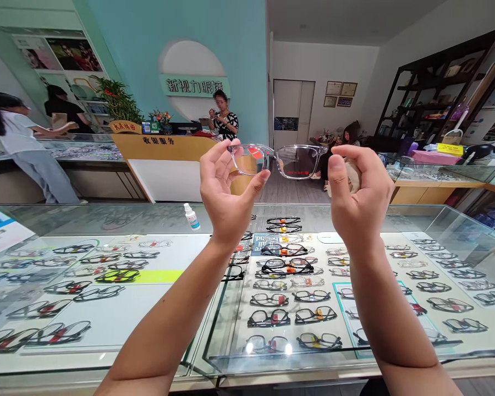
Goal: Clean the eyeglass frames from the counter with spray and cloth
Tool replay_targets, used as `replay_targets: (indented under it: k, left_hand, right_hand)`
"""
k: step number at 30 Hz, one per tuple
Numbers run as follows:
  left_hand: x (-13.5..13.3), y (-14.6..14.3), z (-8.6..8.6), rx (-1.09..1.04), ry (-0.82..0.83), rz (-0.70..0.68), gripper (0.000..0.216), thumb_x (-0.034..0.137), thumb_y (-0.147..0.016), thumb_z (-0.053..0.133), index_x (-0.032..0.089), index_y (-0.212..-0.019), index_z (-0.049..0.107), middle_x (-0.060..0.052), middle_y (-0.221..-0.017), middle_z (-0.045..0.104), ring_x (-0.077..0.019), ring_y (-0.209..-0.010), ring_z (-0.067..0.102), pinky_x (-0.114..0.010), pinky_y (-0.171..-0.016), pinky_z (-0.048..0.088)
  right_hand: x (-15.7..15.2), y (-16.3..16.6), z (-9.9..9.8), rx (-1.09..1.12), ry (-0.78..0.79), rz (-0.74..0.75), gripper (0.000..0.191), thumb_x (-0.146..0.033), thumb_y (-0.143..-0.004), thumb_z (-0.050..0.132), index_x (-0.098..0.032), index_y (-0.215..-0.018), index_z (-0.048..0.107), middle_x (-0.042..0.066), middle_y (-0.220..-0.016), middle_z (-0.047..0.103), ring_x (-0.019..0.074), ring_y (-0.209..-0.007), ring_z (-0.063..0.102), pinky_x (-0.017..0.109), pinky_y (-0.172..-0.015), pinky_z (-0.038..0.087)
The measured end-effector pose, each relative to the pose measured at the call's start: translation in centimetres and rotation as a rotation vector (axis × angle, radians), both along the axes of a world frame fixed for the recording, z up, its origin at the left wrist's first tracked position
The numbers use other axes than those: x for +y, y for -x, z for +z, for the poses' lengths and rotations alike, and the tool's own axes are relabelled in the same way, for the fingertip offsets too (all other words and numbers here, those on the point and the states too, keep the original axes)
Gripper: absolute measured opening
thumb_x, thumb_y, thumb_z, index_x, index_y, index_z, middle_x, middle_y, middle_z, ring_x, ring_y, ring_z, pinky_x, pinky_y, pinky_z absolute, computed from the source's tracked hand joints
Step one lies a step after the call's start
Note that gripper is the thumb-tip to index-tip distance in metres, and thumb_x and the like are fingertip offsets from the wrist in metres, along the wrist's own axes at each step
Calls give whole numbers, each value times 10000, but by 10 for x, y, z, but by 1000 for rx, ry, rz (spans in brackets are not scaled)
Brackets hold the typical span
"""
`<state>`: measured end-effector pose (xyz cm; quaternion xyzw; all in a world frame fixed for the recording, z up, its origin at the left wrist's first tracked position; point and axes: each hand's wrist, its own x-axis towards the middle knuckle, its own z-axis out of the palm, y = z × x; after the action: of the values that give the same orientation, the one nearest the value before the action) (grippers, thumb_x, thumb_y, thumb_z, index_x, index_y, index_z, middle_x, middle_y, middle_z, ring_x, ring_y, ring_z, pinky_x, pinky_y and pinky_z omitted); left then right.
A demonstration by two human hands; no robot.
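Note:
A pair of clear-framed glasses point(280, 159) with a small red tag on the left lens is held up at eye level over a glass display counter point(148, 220). My left hand point(226, 184) pinches the frame's left end between thumb and fingers. My right hand point(357, 190) is closed round the frame's right end, its fingers curled over the hinge. Both arms reach up from the counter's near edge.
Under the glass lie rows of several black and coloured glasses frames point(286, 267). A small white spray bottle point(192, 216) stands on the counter top. Behind are a yellow cashier desk point(169, 159) with a person, a person at the left counter, another seated at the back, and dark shelving point(441, 88) on the right.

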<state>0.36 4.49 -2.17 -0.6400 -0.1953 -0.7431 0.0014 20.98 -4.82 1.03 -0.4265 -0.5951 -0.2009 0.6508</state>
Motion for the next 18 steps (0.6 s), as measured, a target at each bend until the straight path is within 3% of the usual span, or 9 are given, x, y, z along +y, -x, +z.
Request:
replay_targets:
  k: [7,13,18]
  left_hand:
    - [0,-1,-3,51,63,-24,801,714,-890,840,363,-1530,512,-144,-1509,674,-359,-1418,698,-456,-1010,663]
    - [0,0,-3,43,64,-51,811,708,-851,882,346,-1495,548,-141,-1453,711,-355,-1377,724,-445,-990,665]
    - [-5,-2,-1,35,41,14,823,699,-851,888,327,-1506,554,-140,-1446,709,-337,-1348,728,-436,-972,664]
  right_hand:
    - [0,-7,2,-66,124,-52,451,-534,-1149,427,-261,-874,659,32,-797,645,209,-781,600,374,-753,440]
    - [-2,-7,3,-49,131,-74,471,-563,-1141,434,-259,-841,633,25,-786,630,202,-754,561,369,-727,387]
    - [-4,-7,4,-20,98,-111,423,-540,-1122,506,-250,-849,649,27,-805,648,200,-752,558,369,-726,371]
